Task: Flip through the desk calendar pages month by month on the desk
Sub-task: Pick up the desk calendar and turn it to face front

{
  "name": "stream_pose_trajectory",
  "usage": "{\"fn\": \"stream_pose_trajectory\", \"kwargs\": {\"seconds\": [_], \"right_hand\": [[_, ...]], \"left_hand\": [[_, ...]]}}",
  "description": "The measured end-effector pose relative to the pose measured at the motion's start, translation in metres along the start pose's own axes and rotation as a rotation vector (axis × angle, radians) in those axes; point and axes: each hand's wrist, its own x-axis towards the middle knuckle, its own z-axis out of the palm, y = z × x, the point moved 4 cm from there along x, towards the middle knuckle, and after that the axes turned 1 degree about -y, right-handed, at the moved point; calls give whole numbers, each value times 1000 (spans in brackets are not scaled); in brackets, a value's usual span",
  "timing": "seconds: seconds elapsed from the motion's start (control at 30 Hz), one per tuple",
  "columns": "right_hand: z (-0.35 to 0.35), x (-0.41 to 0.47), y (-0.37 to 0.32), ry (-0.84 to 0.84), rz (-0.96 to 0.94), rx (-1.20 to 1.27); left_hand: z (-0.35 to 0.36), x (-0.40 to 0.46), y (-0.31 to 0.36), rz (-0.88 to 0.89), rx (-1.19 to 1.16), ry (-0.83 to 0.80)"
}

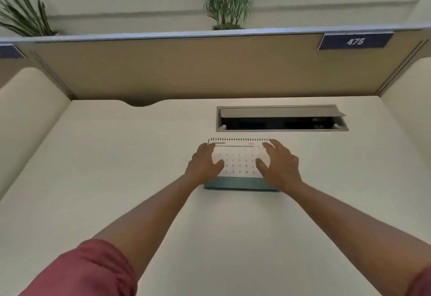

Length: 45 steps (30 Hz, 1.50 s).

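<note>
Head view showed the left hand and right hand grasping opposite sides of the calendar, just before the cable slot.

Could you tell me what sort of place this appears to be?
Most likely an office cubicle: a pale desk fenced by a tan partition with a numbered plate, and a cable hatch behind the desk calendar.

The cream counter looks smooth and matt; the white paper desk calendar has black wire binding; the red sleeve is cloth.
</note>
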Motion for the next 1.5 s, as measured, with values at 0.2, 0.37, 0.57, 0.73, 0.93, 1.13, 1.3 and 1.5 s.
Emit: {"fn": "stream_pose_trajectory", "kwargs": {"seconds": [0.2,0.37,0.57,0.73,0.93,1.13,1.3,1.5], "right_hand": [[31,2,22,-30,428,498],[36,9,27,-20,544,647],[28,8,34,31,563,847],[9,3,27,82,468,946],[-7,-13,10,161,360,1078],[-4,-42,9,138,350,1254],[8,-62,13,-88,347,1294],[20,-70,23,-142,437,1357]], "left_hand": [[17,5,-25,-191,-379,130],[18,9,-27,-306,-566,152],[14,15,-31,-353,-834,56],[1,9,-26,-229,-907,81],[-6,-11,-14,-109,-1045,167],[2,-30,-27,-218,-1177,133],[17,-46,-38,-345,-1073,-50],[25,-49,-45,-339,-964,-139]]}}
